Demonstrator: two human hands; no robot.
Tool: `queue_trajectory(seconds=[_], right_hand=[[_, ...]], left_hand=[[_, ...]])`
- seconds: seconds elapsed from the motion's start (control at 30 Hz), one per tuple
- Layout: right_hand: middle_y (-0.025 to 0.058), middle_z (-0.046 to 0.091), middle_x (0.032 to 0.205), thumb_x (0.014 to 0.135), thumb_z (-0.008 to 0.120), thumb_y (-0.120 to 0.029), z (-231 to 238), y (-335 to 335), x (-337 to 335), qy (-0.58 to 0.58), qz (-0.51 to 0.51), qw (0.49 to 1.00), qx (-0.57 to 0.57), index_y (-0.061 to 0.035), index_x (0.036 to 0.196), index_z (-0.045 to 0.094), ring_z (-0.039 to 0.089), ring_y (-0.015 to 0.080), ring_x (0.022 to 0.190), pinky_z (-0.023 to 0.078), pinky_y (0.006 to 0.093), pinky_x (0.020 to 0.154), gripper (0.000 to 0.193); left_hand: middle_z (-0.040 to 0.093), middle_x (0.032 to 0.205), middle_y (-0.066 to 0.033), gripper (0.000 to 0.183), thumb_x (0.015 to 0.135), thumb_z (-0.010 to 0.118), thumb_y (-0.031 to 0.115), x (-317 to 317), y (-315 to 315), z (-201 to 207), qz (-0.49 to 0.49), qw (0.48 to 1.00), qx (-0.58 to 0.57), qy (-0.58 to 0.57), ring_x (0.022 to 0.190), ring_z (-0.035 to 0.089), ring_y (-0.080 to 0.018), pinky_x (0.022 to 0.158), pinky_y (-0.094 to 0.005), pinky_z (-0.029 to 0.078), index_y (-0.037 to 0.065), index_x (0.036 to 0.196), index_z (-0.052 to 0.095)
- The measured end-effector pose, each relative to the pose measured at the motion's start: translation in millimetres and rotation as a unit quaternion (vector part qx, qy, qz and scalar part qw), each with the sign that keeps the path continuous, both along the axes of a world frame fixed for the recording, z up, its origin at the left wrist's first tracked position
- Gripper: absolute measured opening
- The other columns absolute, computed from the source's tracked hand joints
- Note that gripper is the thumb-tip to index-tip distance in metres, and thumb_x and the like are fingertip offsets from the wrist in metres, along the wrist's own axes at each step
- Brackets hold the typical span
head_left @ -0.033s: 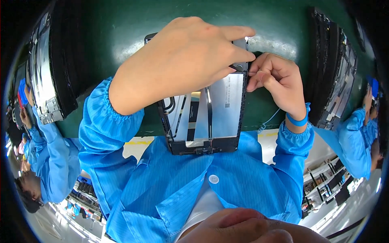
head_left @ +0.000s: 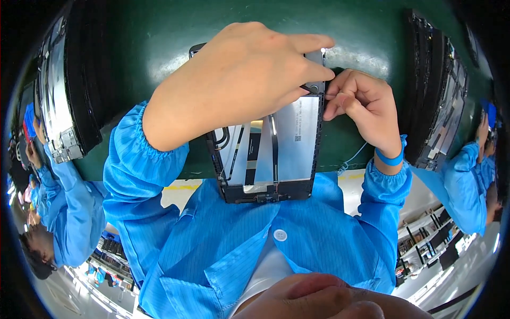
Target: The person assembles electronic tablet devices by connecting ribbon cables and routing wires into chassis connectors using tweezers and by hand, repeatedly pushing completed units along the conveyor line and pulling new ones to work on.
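Note:
An opened tablet point(head_left: 295, 159) lies before me at the table's near edge, its silver inner panel, black frame and ribbon cables showing. My left hand point(head_left: 249, 74) reaches across its far part and hides much of it. Two of that hand's fingers stretch apart toward the tablet's right edge. A short dark strip point(head_left: 308, 89) shows beside the left thumb; I cannot tell whether it is held. Against the right edge, my right hand point(head_left: 366, 101) is closed in a pinch, its fingertips together at the frame. A thin dark line shows there, too small to name.
Stacks of similar opened tablets stand at the left point(head_left: 58, 90) and the right point(head_left: 438, 95) on the green table point(head_left: 159, 26). A blue wrist strap point(head_left: 389, 158) circles my right wrist, with a coiled cord point(head_left: 350, 162) near it. People in blue work at both sides.

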State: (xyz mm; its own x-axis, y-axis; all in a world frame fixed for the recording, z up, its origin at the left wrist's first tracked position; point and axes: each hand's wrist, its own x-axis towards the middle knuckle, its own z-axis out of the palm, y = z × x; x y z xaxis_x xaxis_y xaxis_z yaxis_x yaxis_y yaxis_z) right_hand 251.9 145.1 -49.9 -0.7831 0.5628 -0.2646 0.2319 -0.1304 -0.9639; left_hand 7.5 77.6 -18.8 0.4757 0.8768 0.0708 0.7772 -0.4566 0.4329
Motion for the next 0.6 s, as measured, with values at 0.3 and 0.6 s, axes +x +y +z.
queue_trajectory(seconds=[0.3, 0.6], right_hand=[[0.0134, 0.062, 0.091, 0.09, 0.054, 0.003, 1.5, -0.9, -0.7, -0.004, -0.004, 1.0, -0.006, 0.0015, 0.076, 0.047, 0.072, 0.0183, 0.076, 0.054, 0.026, 0.067, 0.015], [0.0138, 0.062, 0.093, 0.09, 0.054, 0.003, 1.2, 1.4, -0.1, 0.0, 0.001, 1.0, -0.008, 0.002, 0.077, 0.049, 0.072, 0.0185, 0.077, 0.054, 0.0269, 0.068, 0.014]], left_hand=[[0.06, 0.139, -0.0052, 0.037, 0.079, 0.074, 0.012, 0.9, -0.2, 0.0, 0.004, 1.0, 0.0, -0.009, 0.086, 0.071, -0.0268, 0.073, -0.037, 0.056, 0.018, 0.116, 0.074], [0.061, 0.137, -0.005, 0.036, 0.078, 0.075, 0.013, 3.7, 0.8, 3.6, 0.016, 1.0, -0.007, -0.005, 0.087, 0.07, -0.028, 0.074, -0.0383, 0.056, 0.018, 0.114, 0.074]])
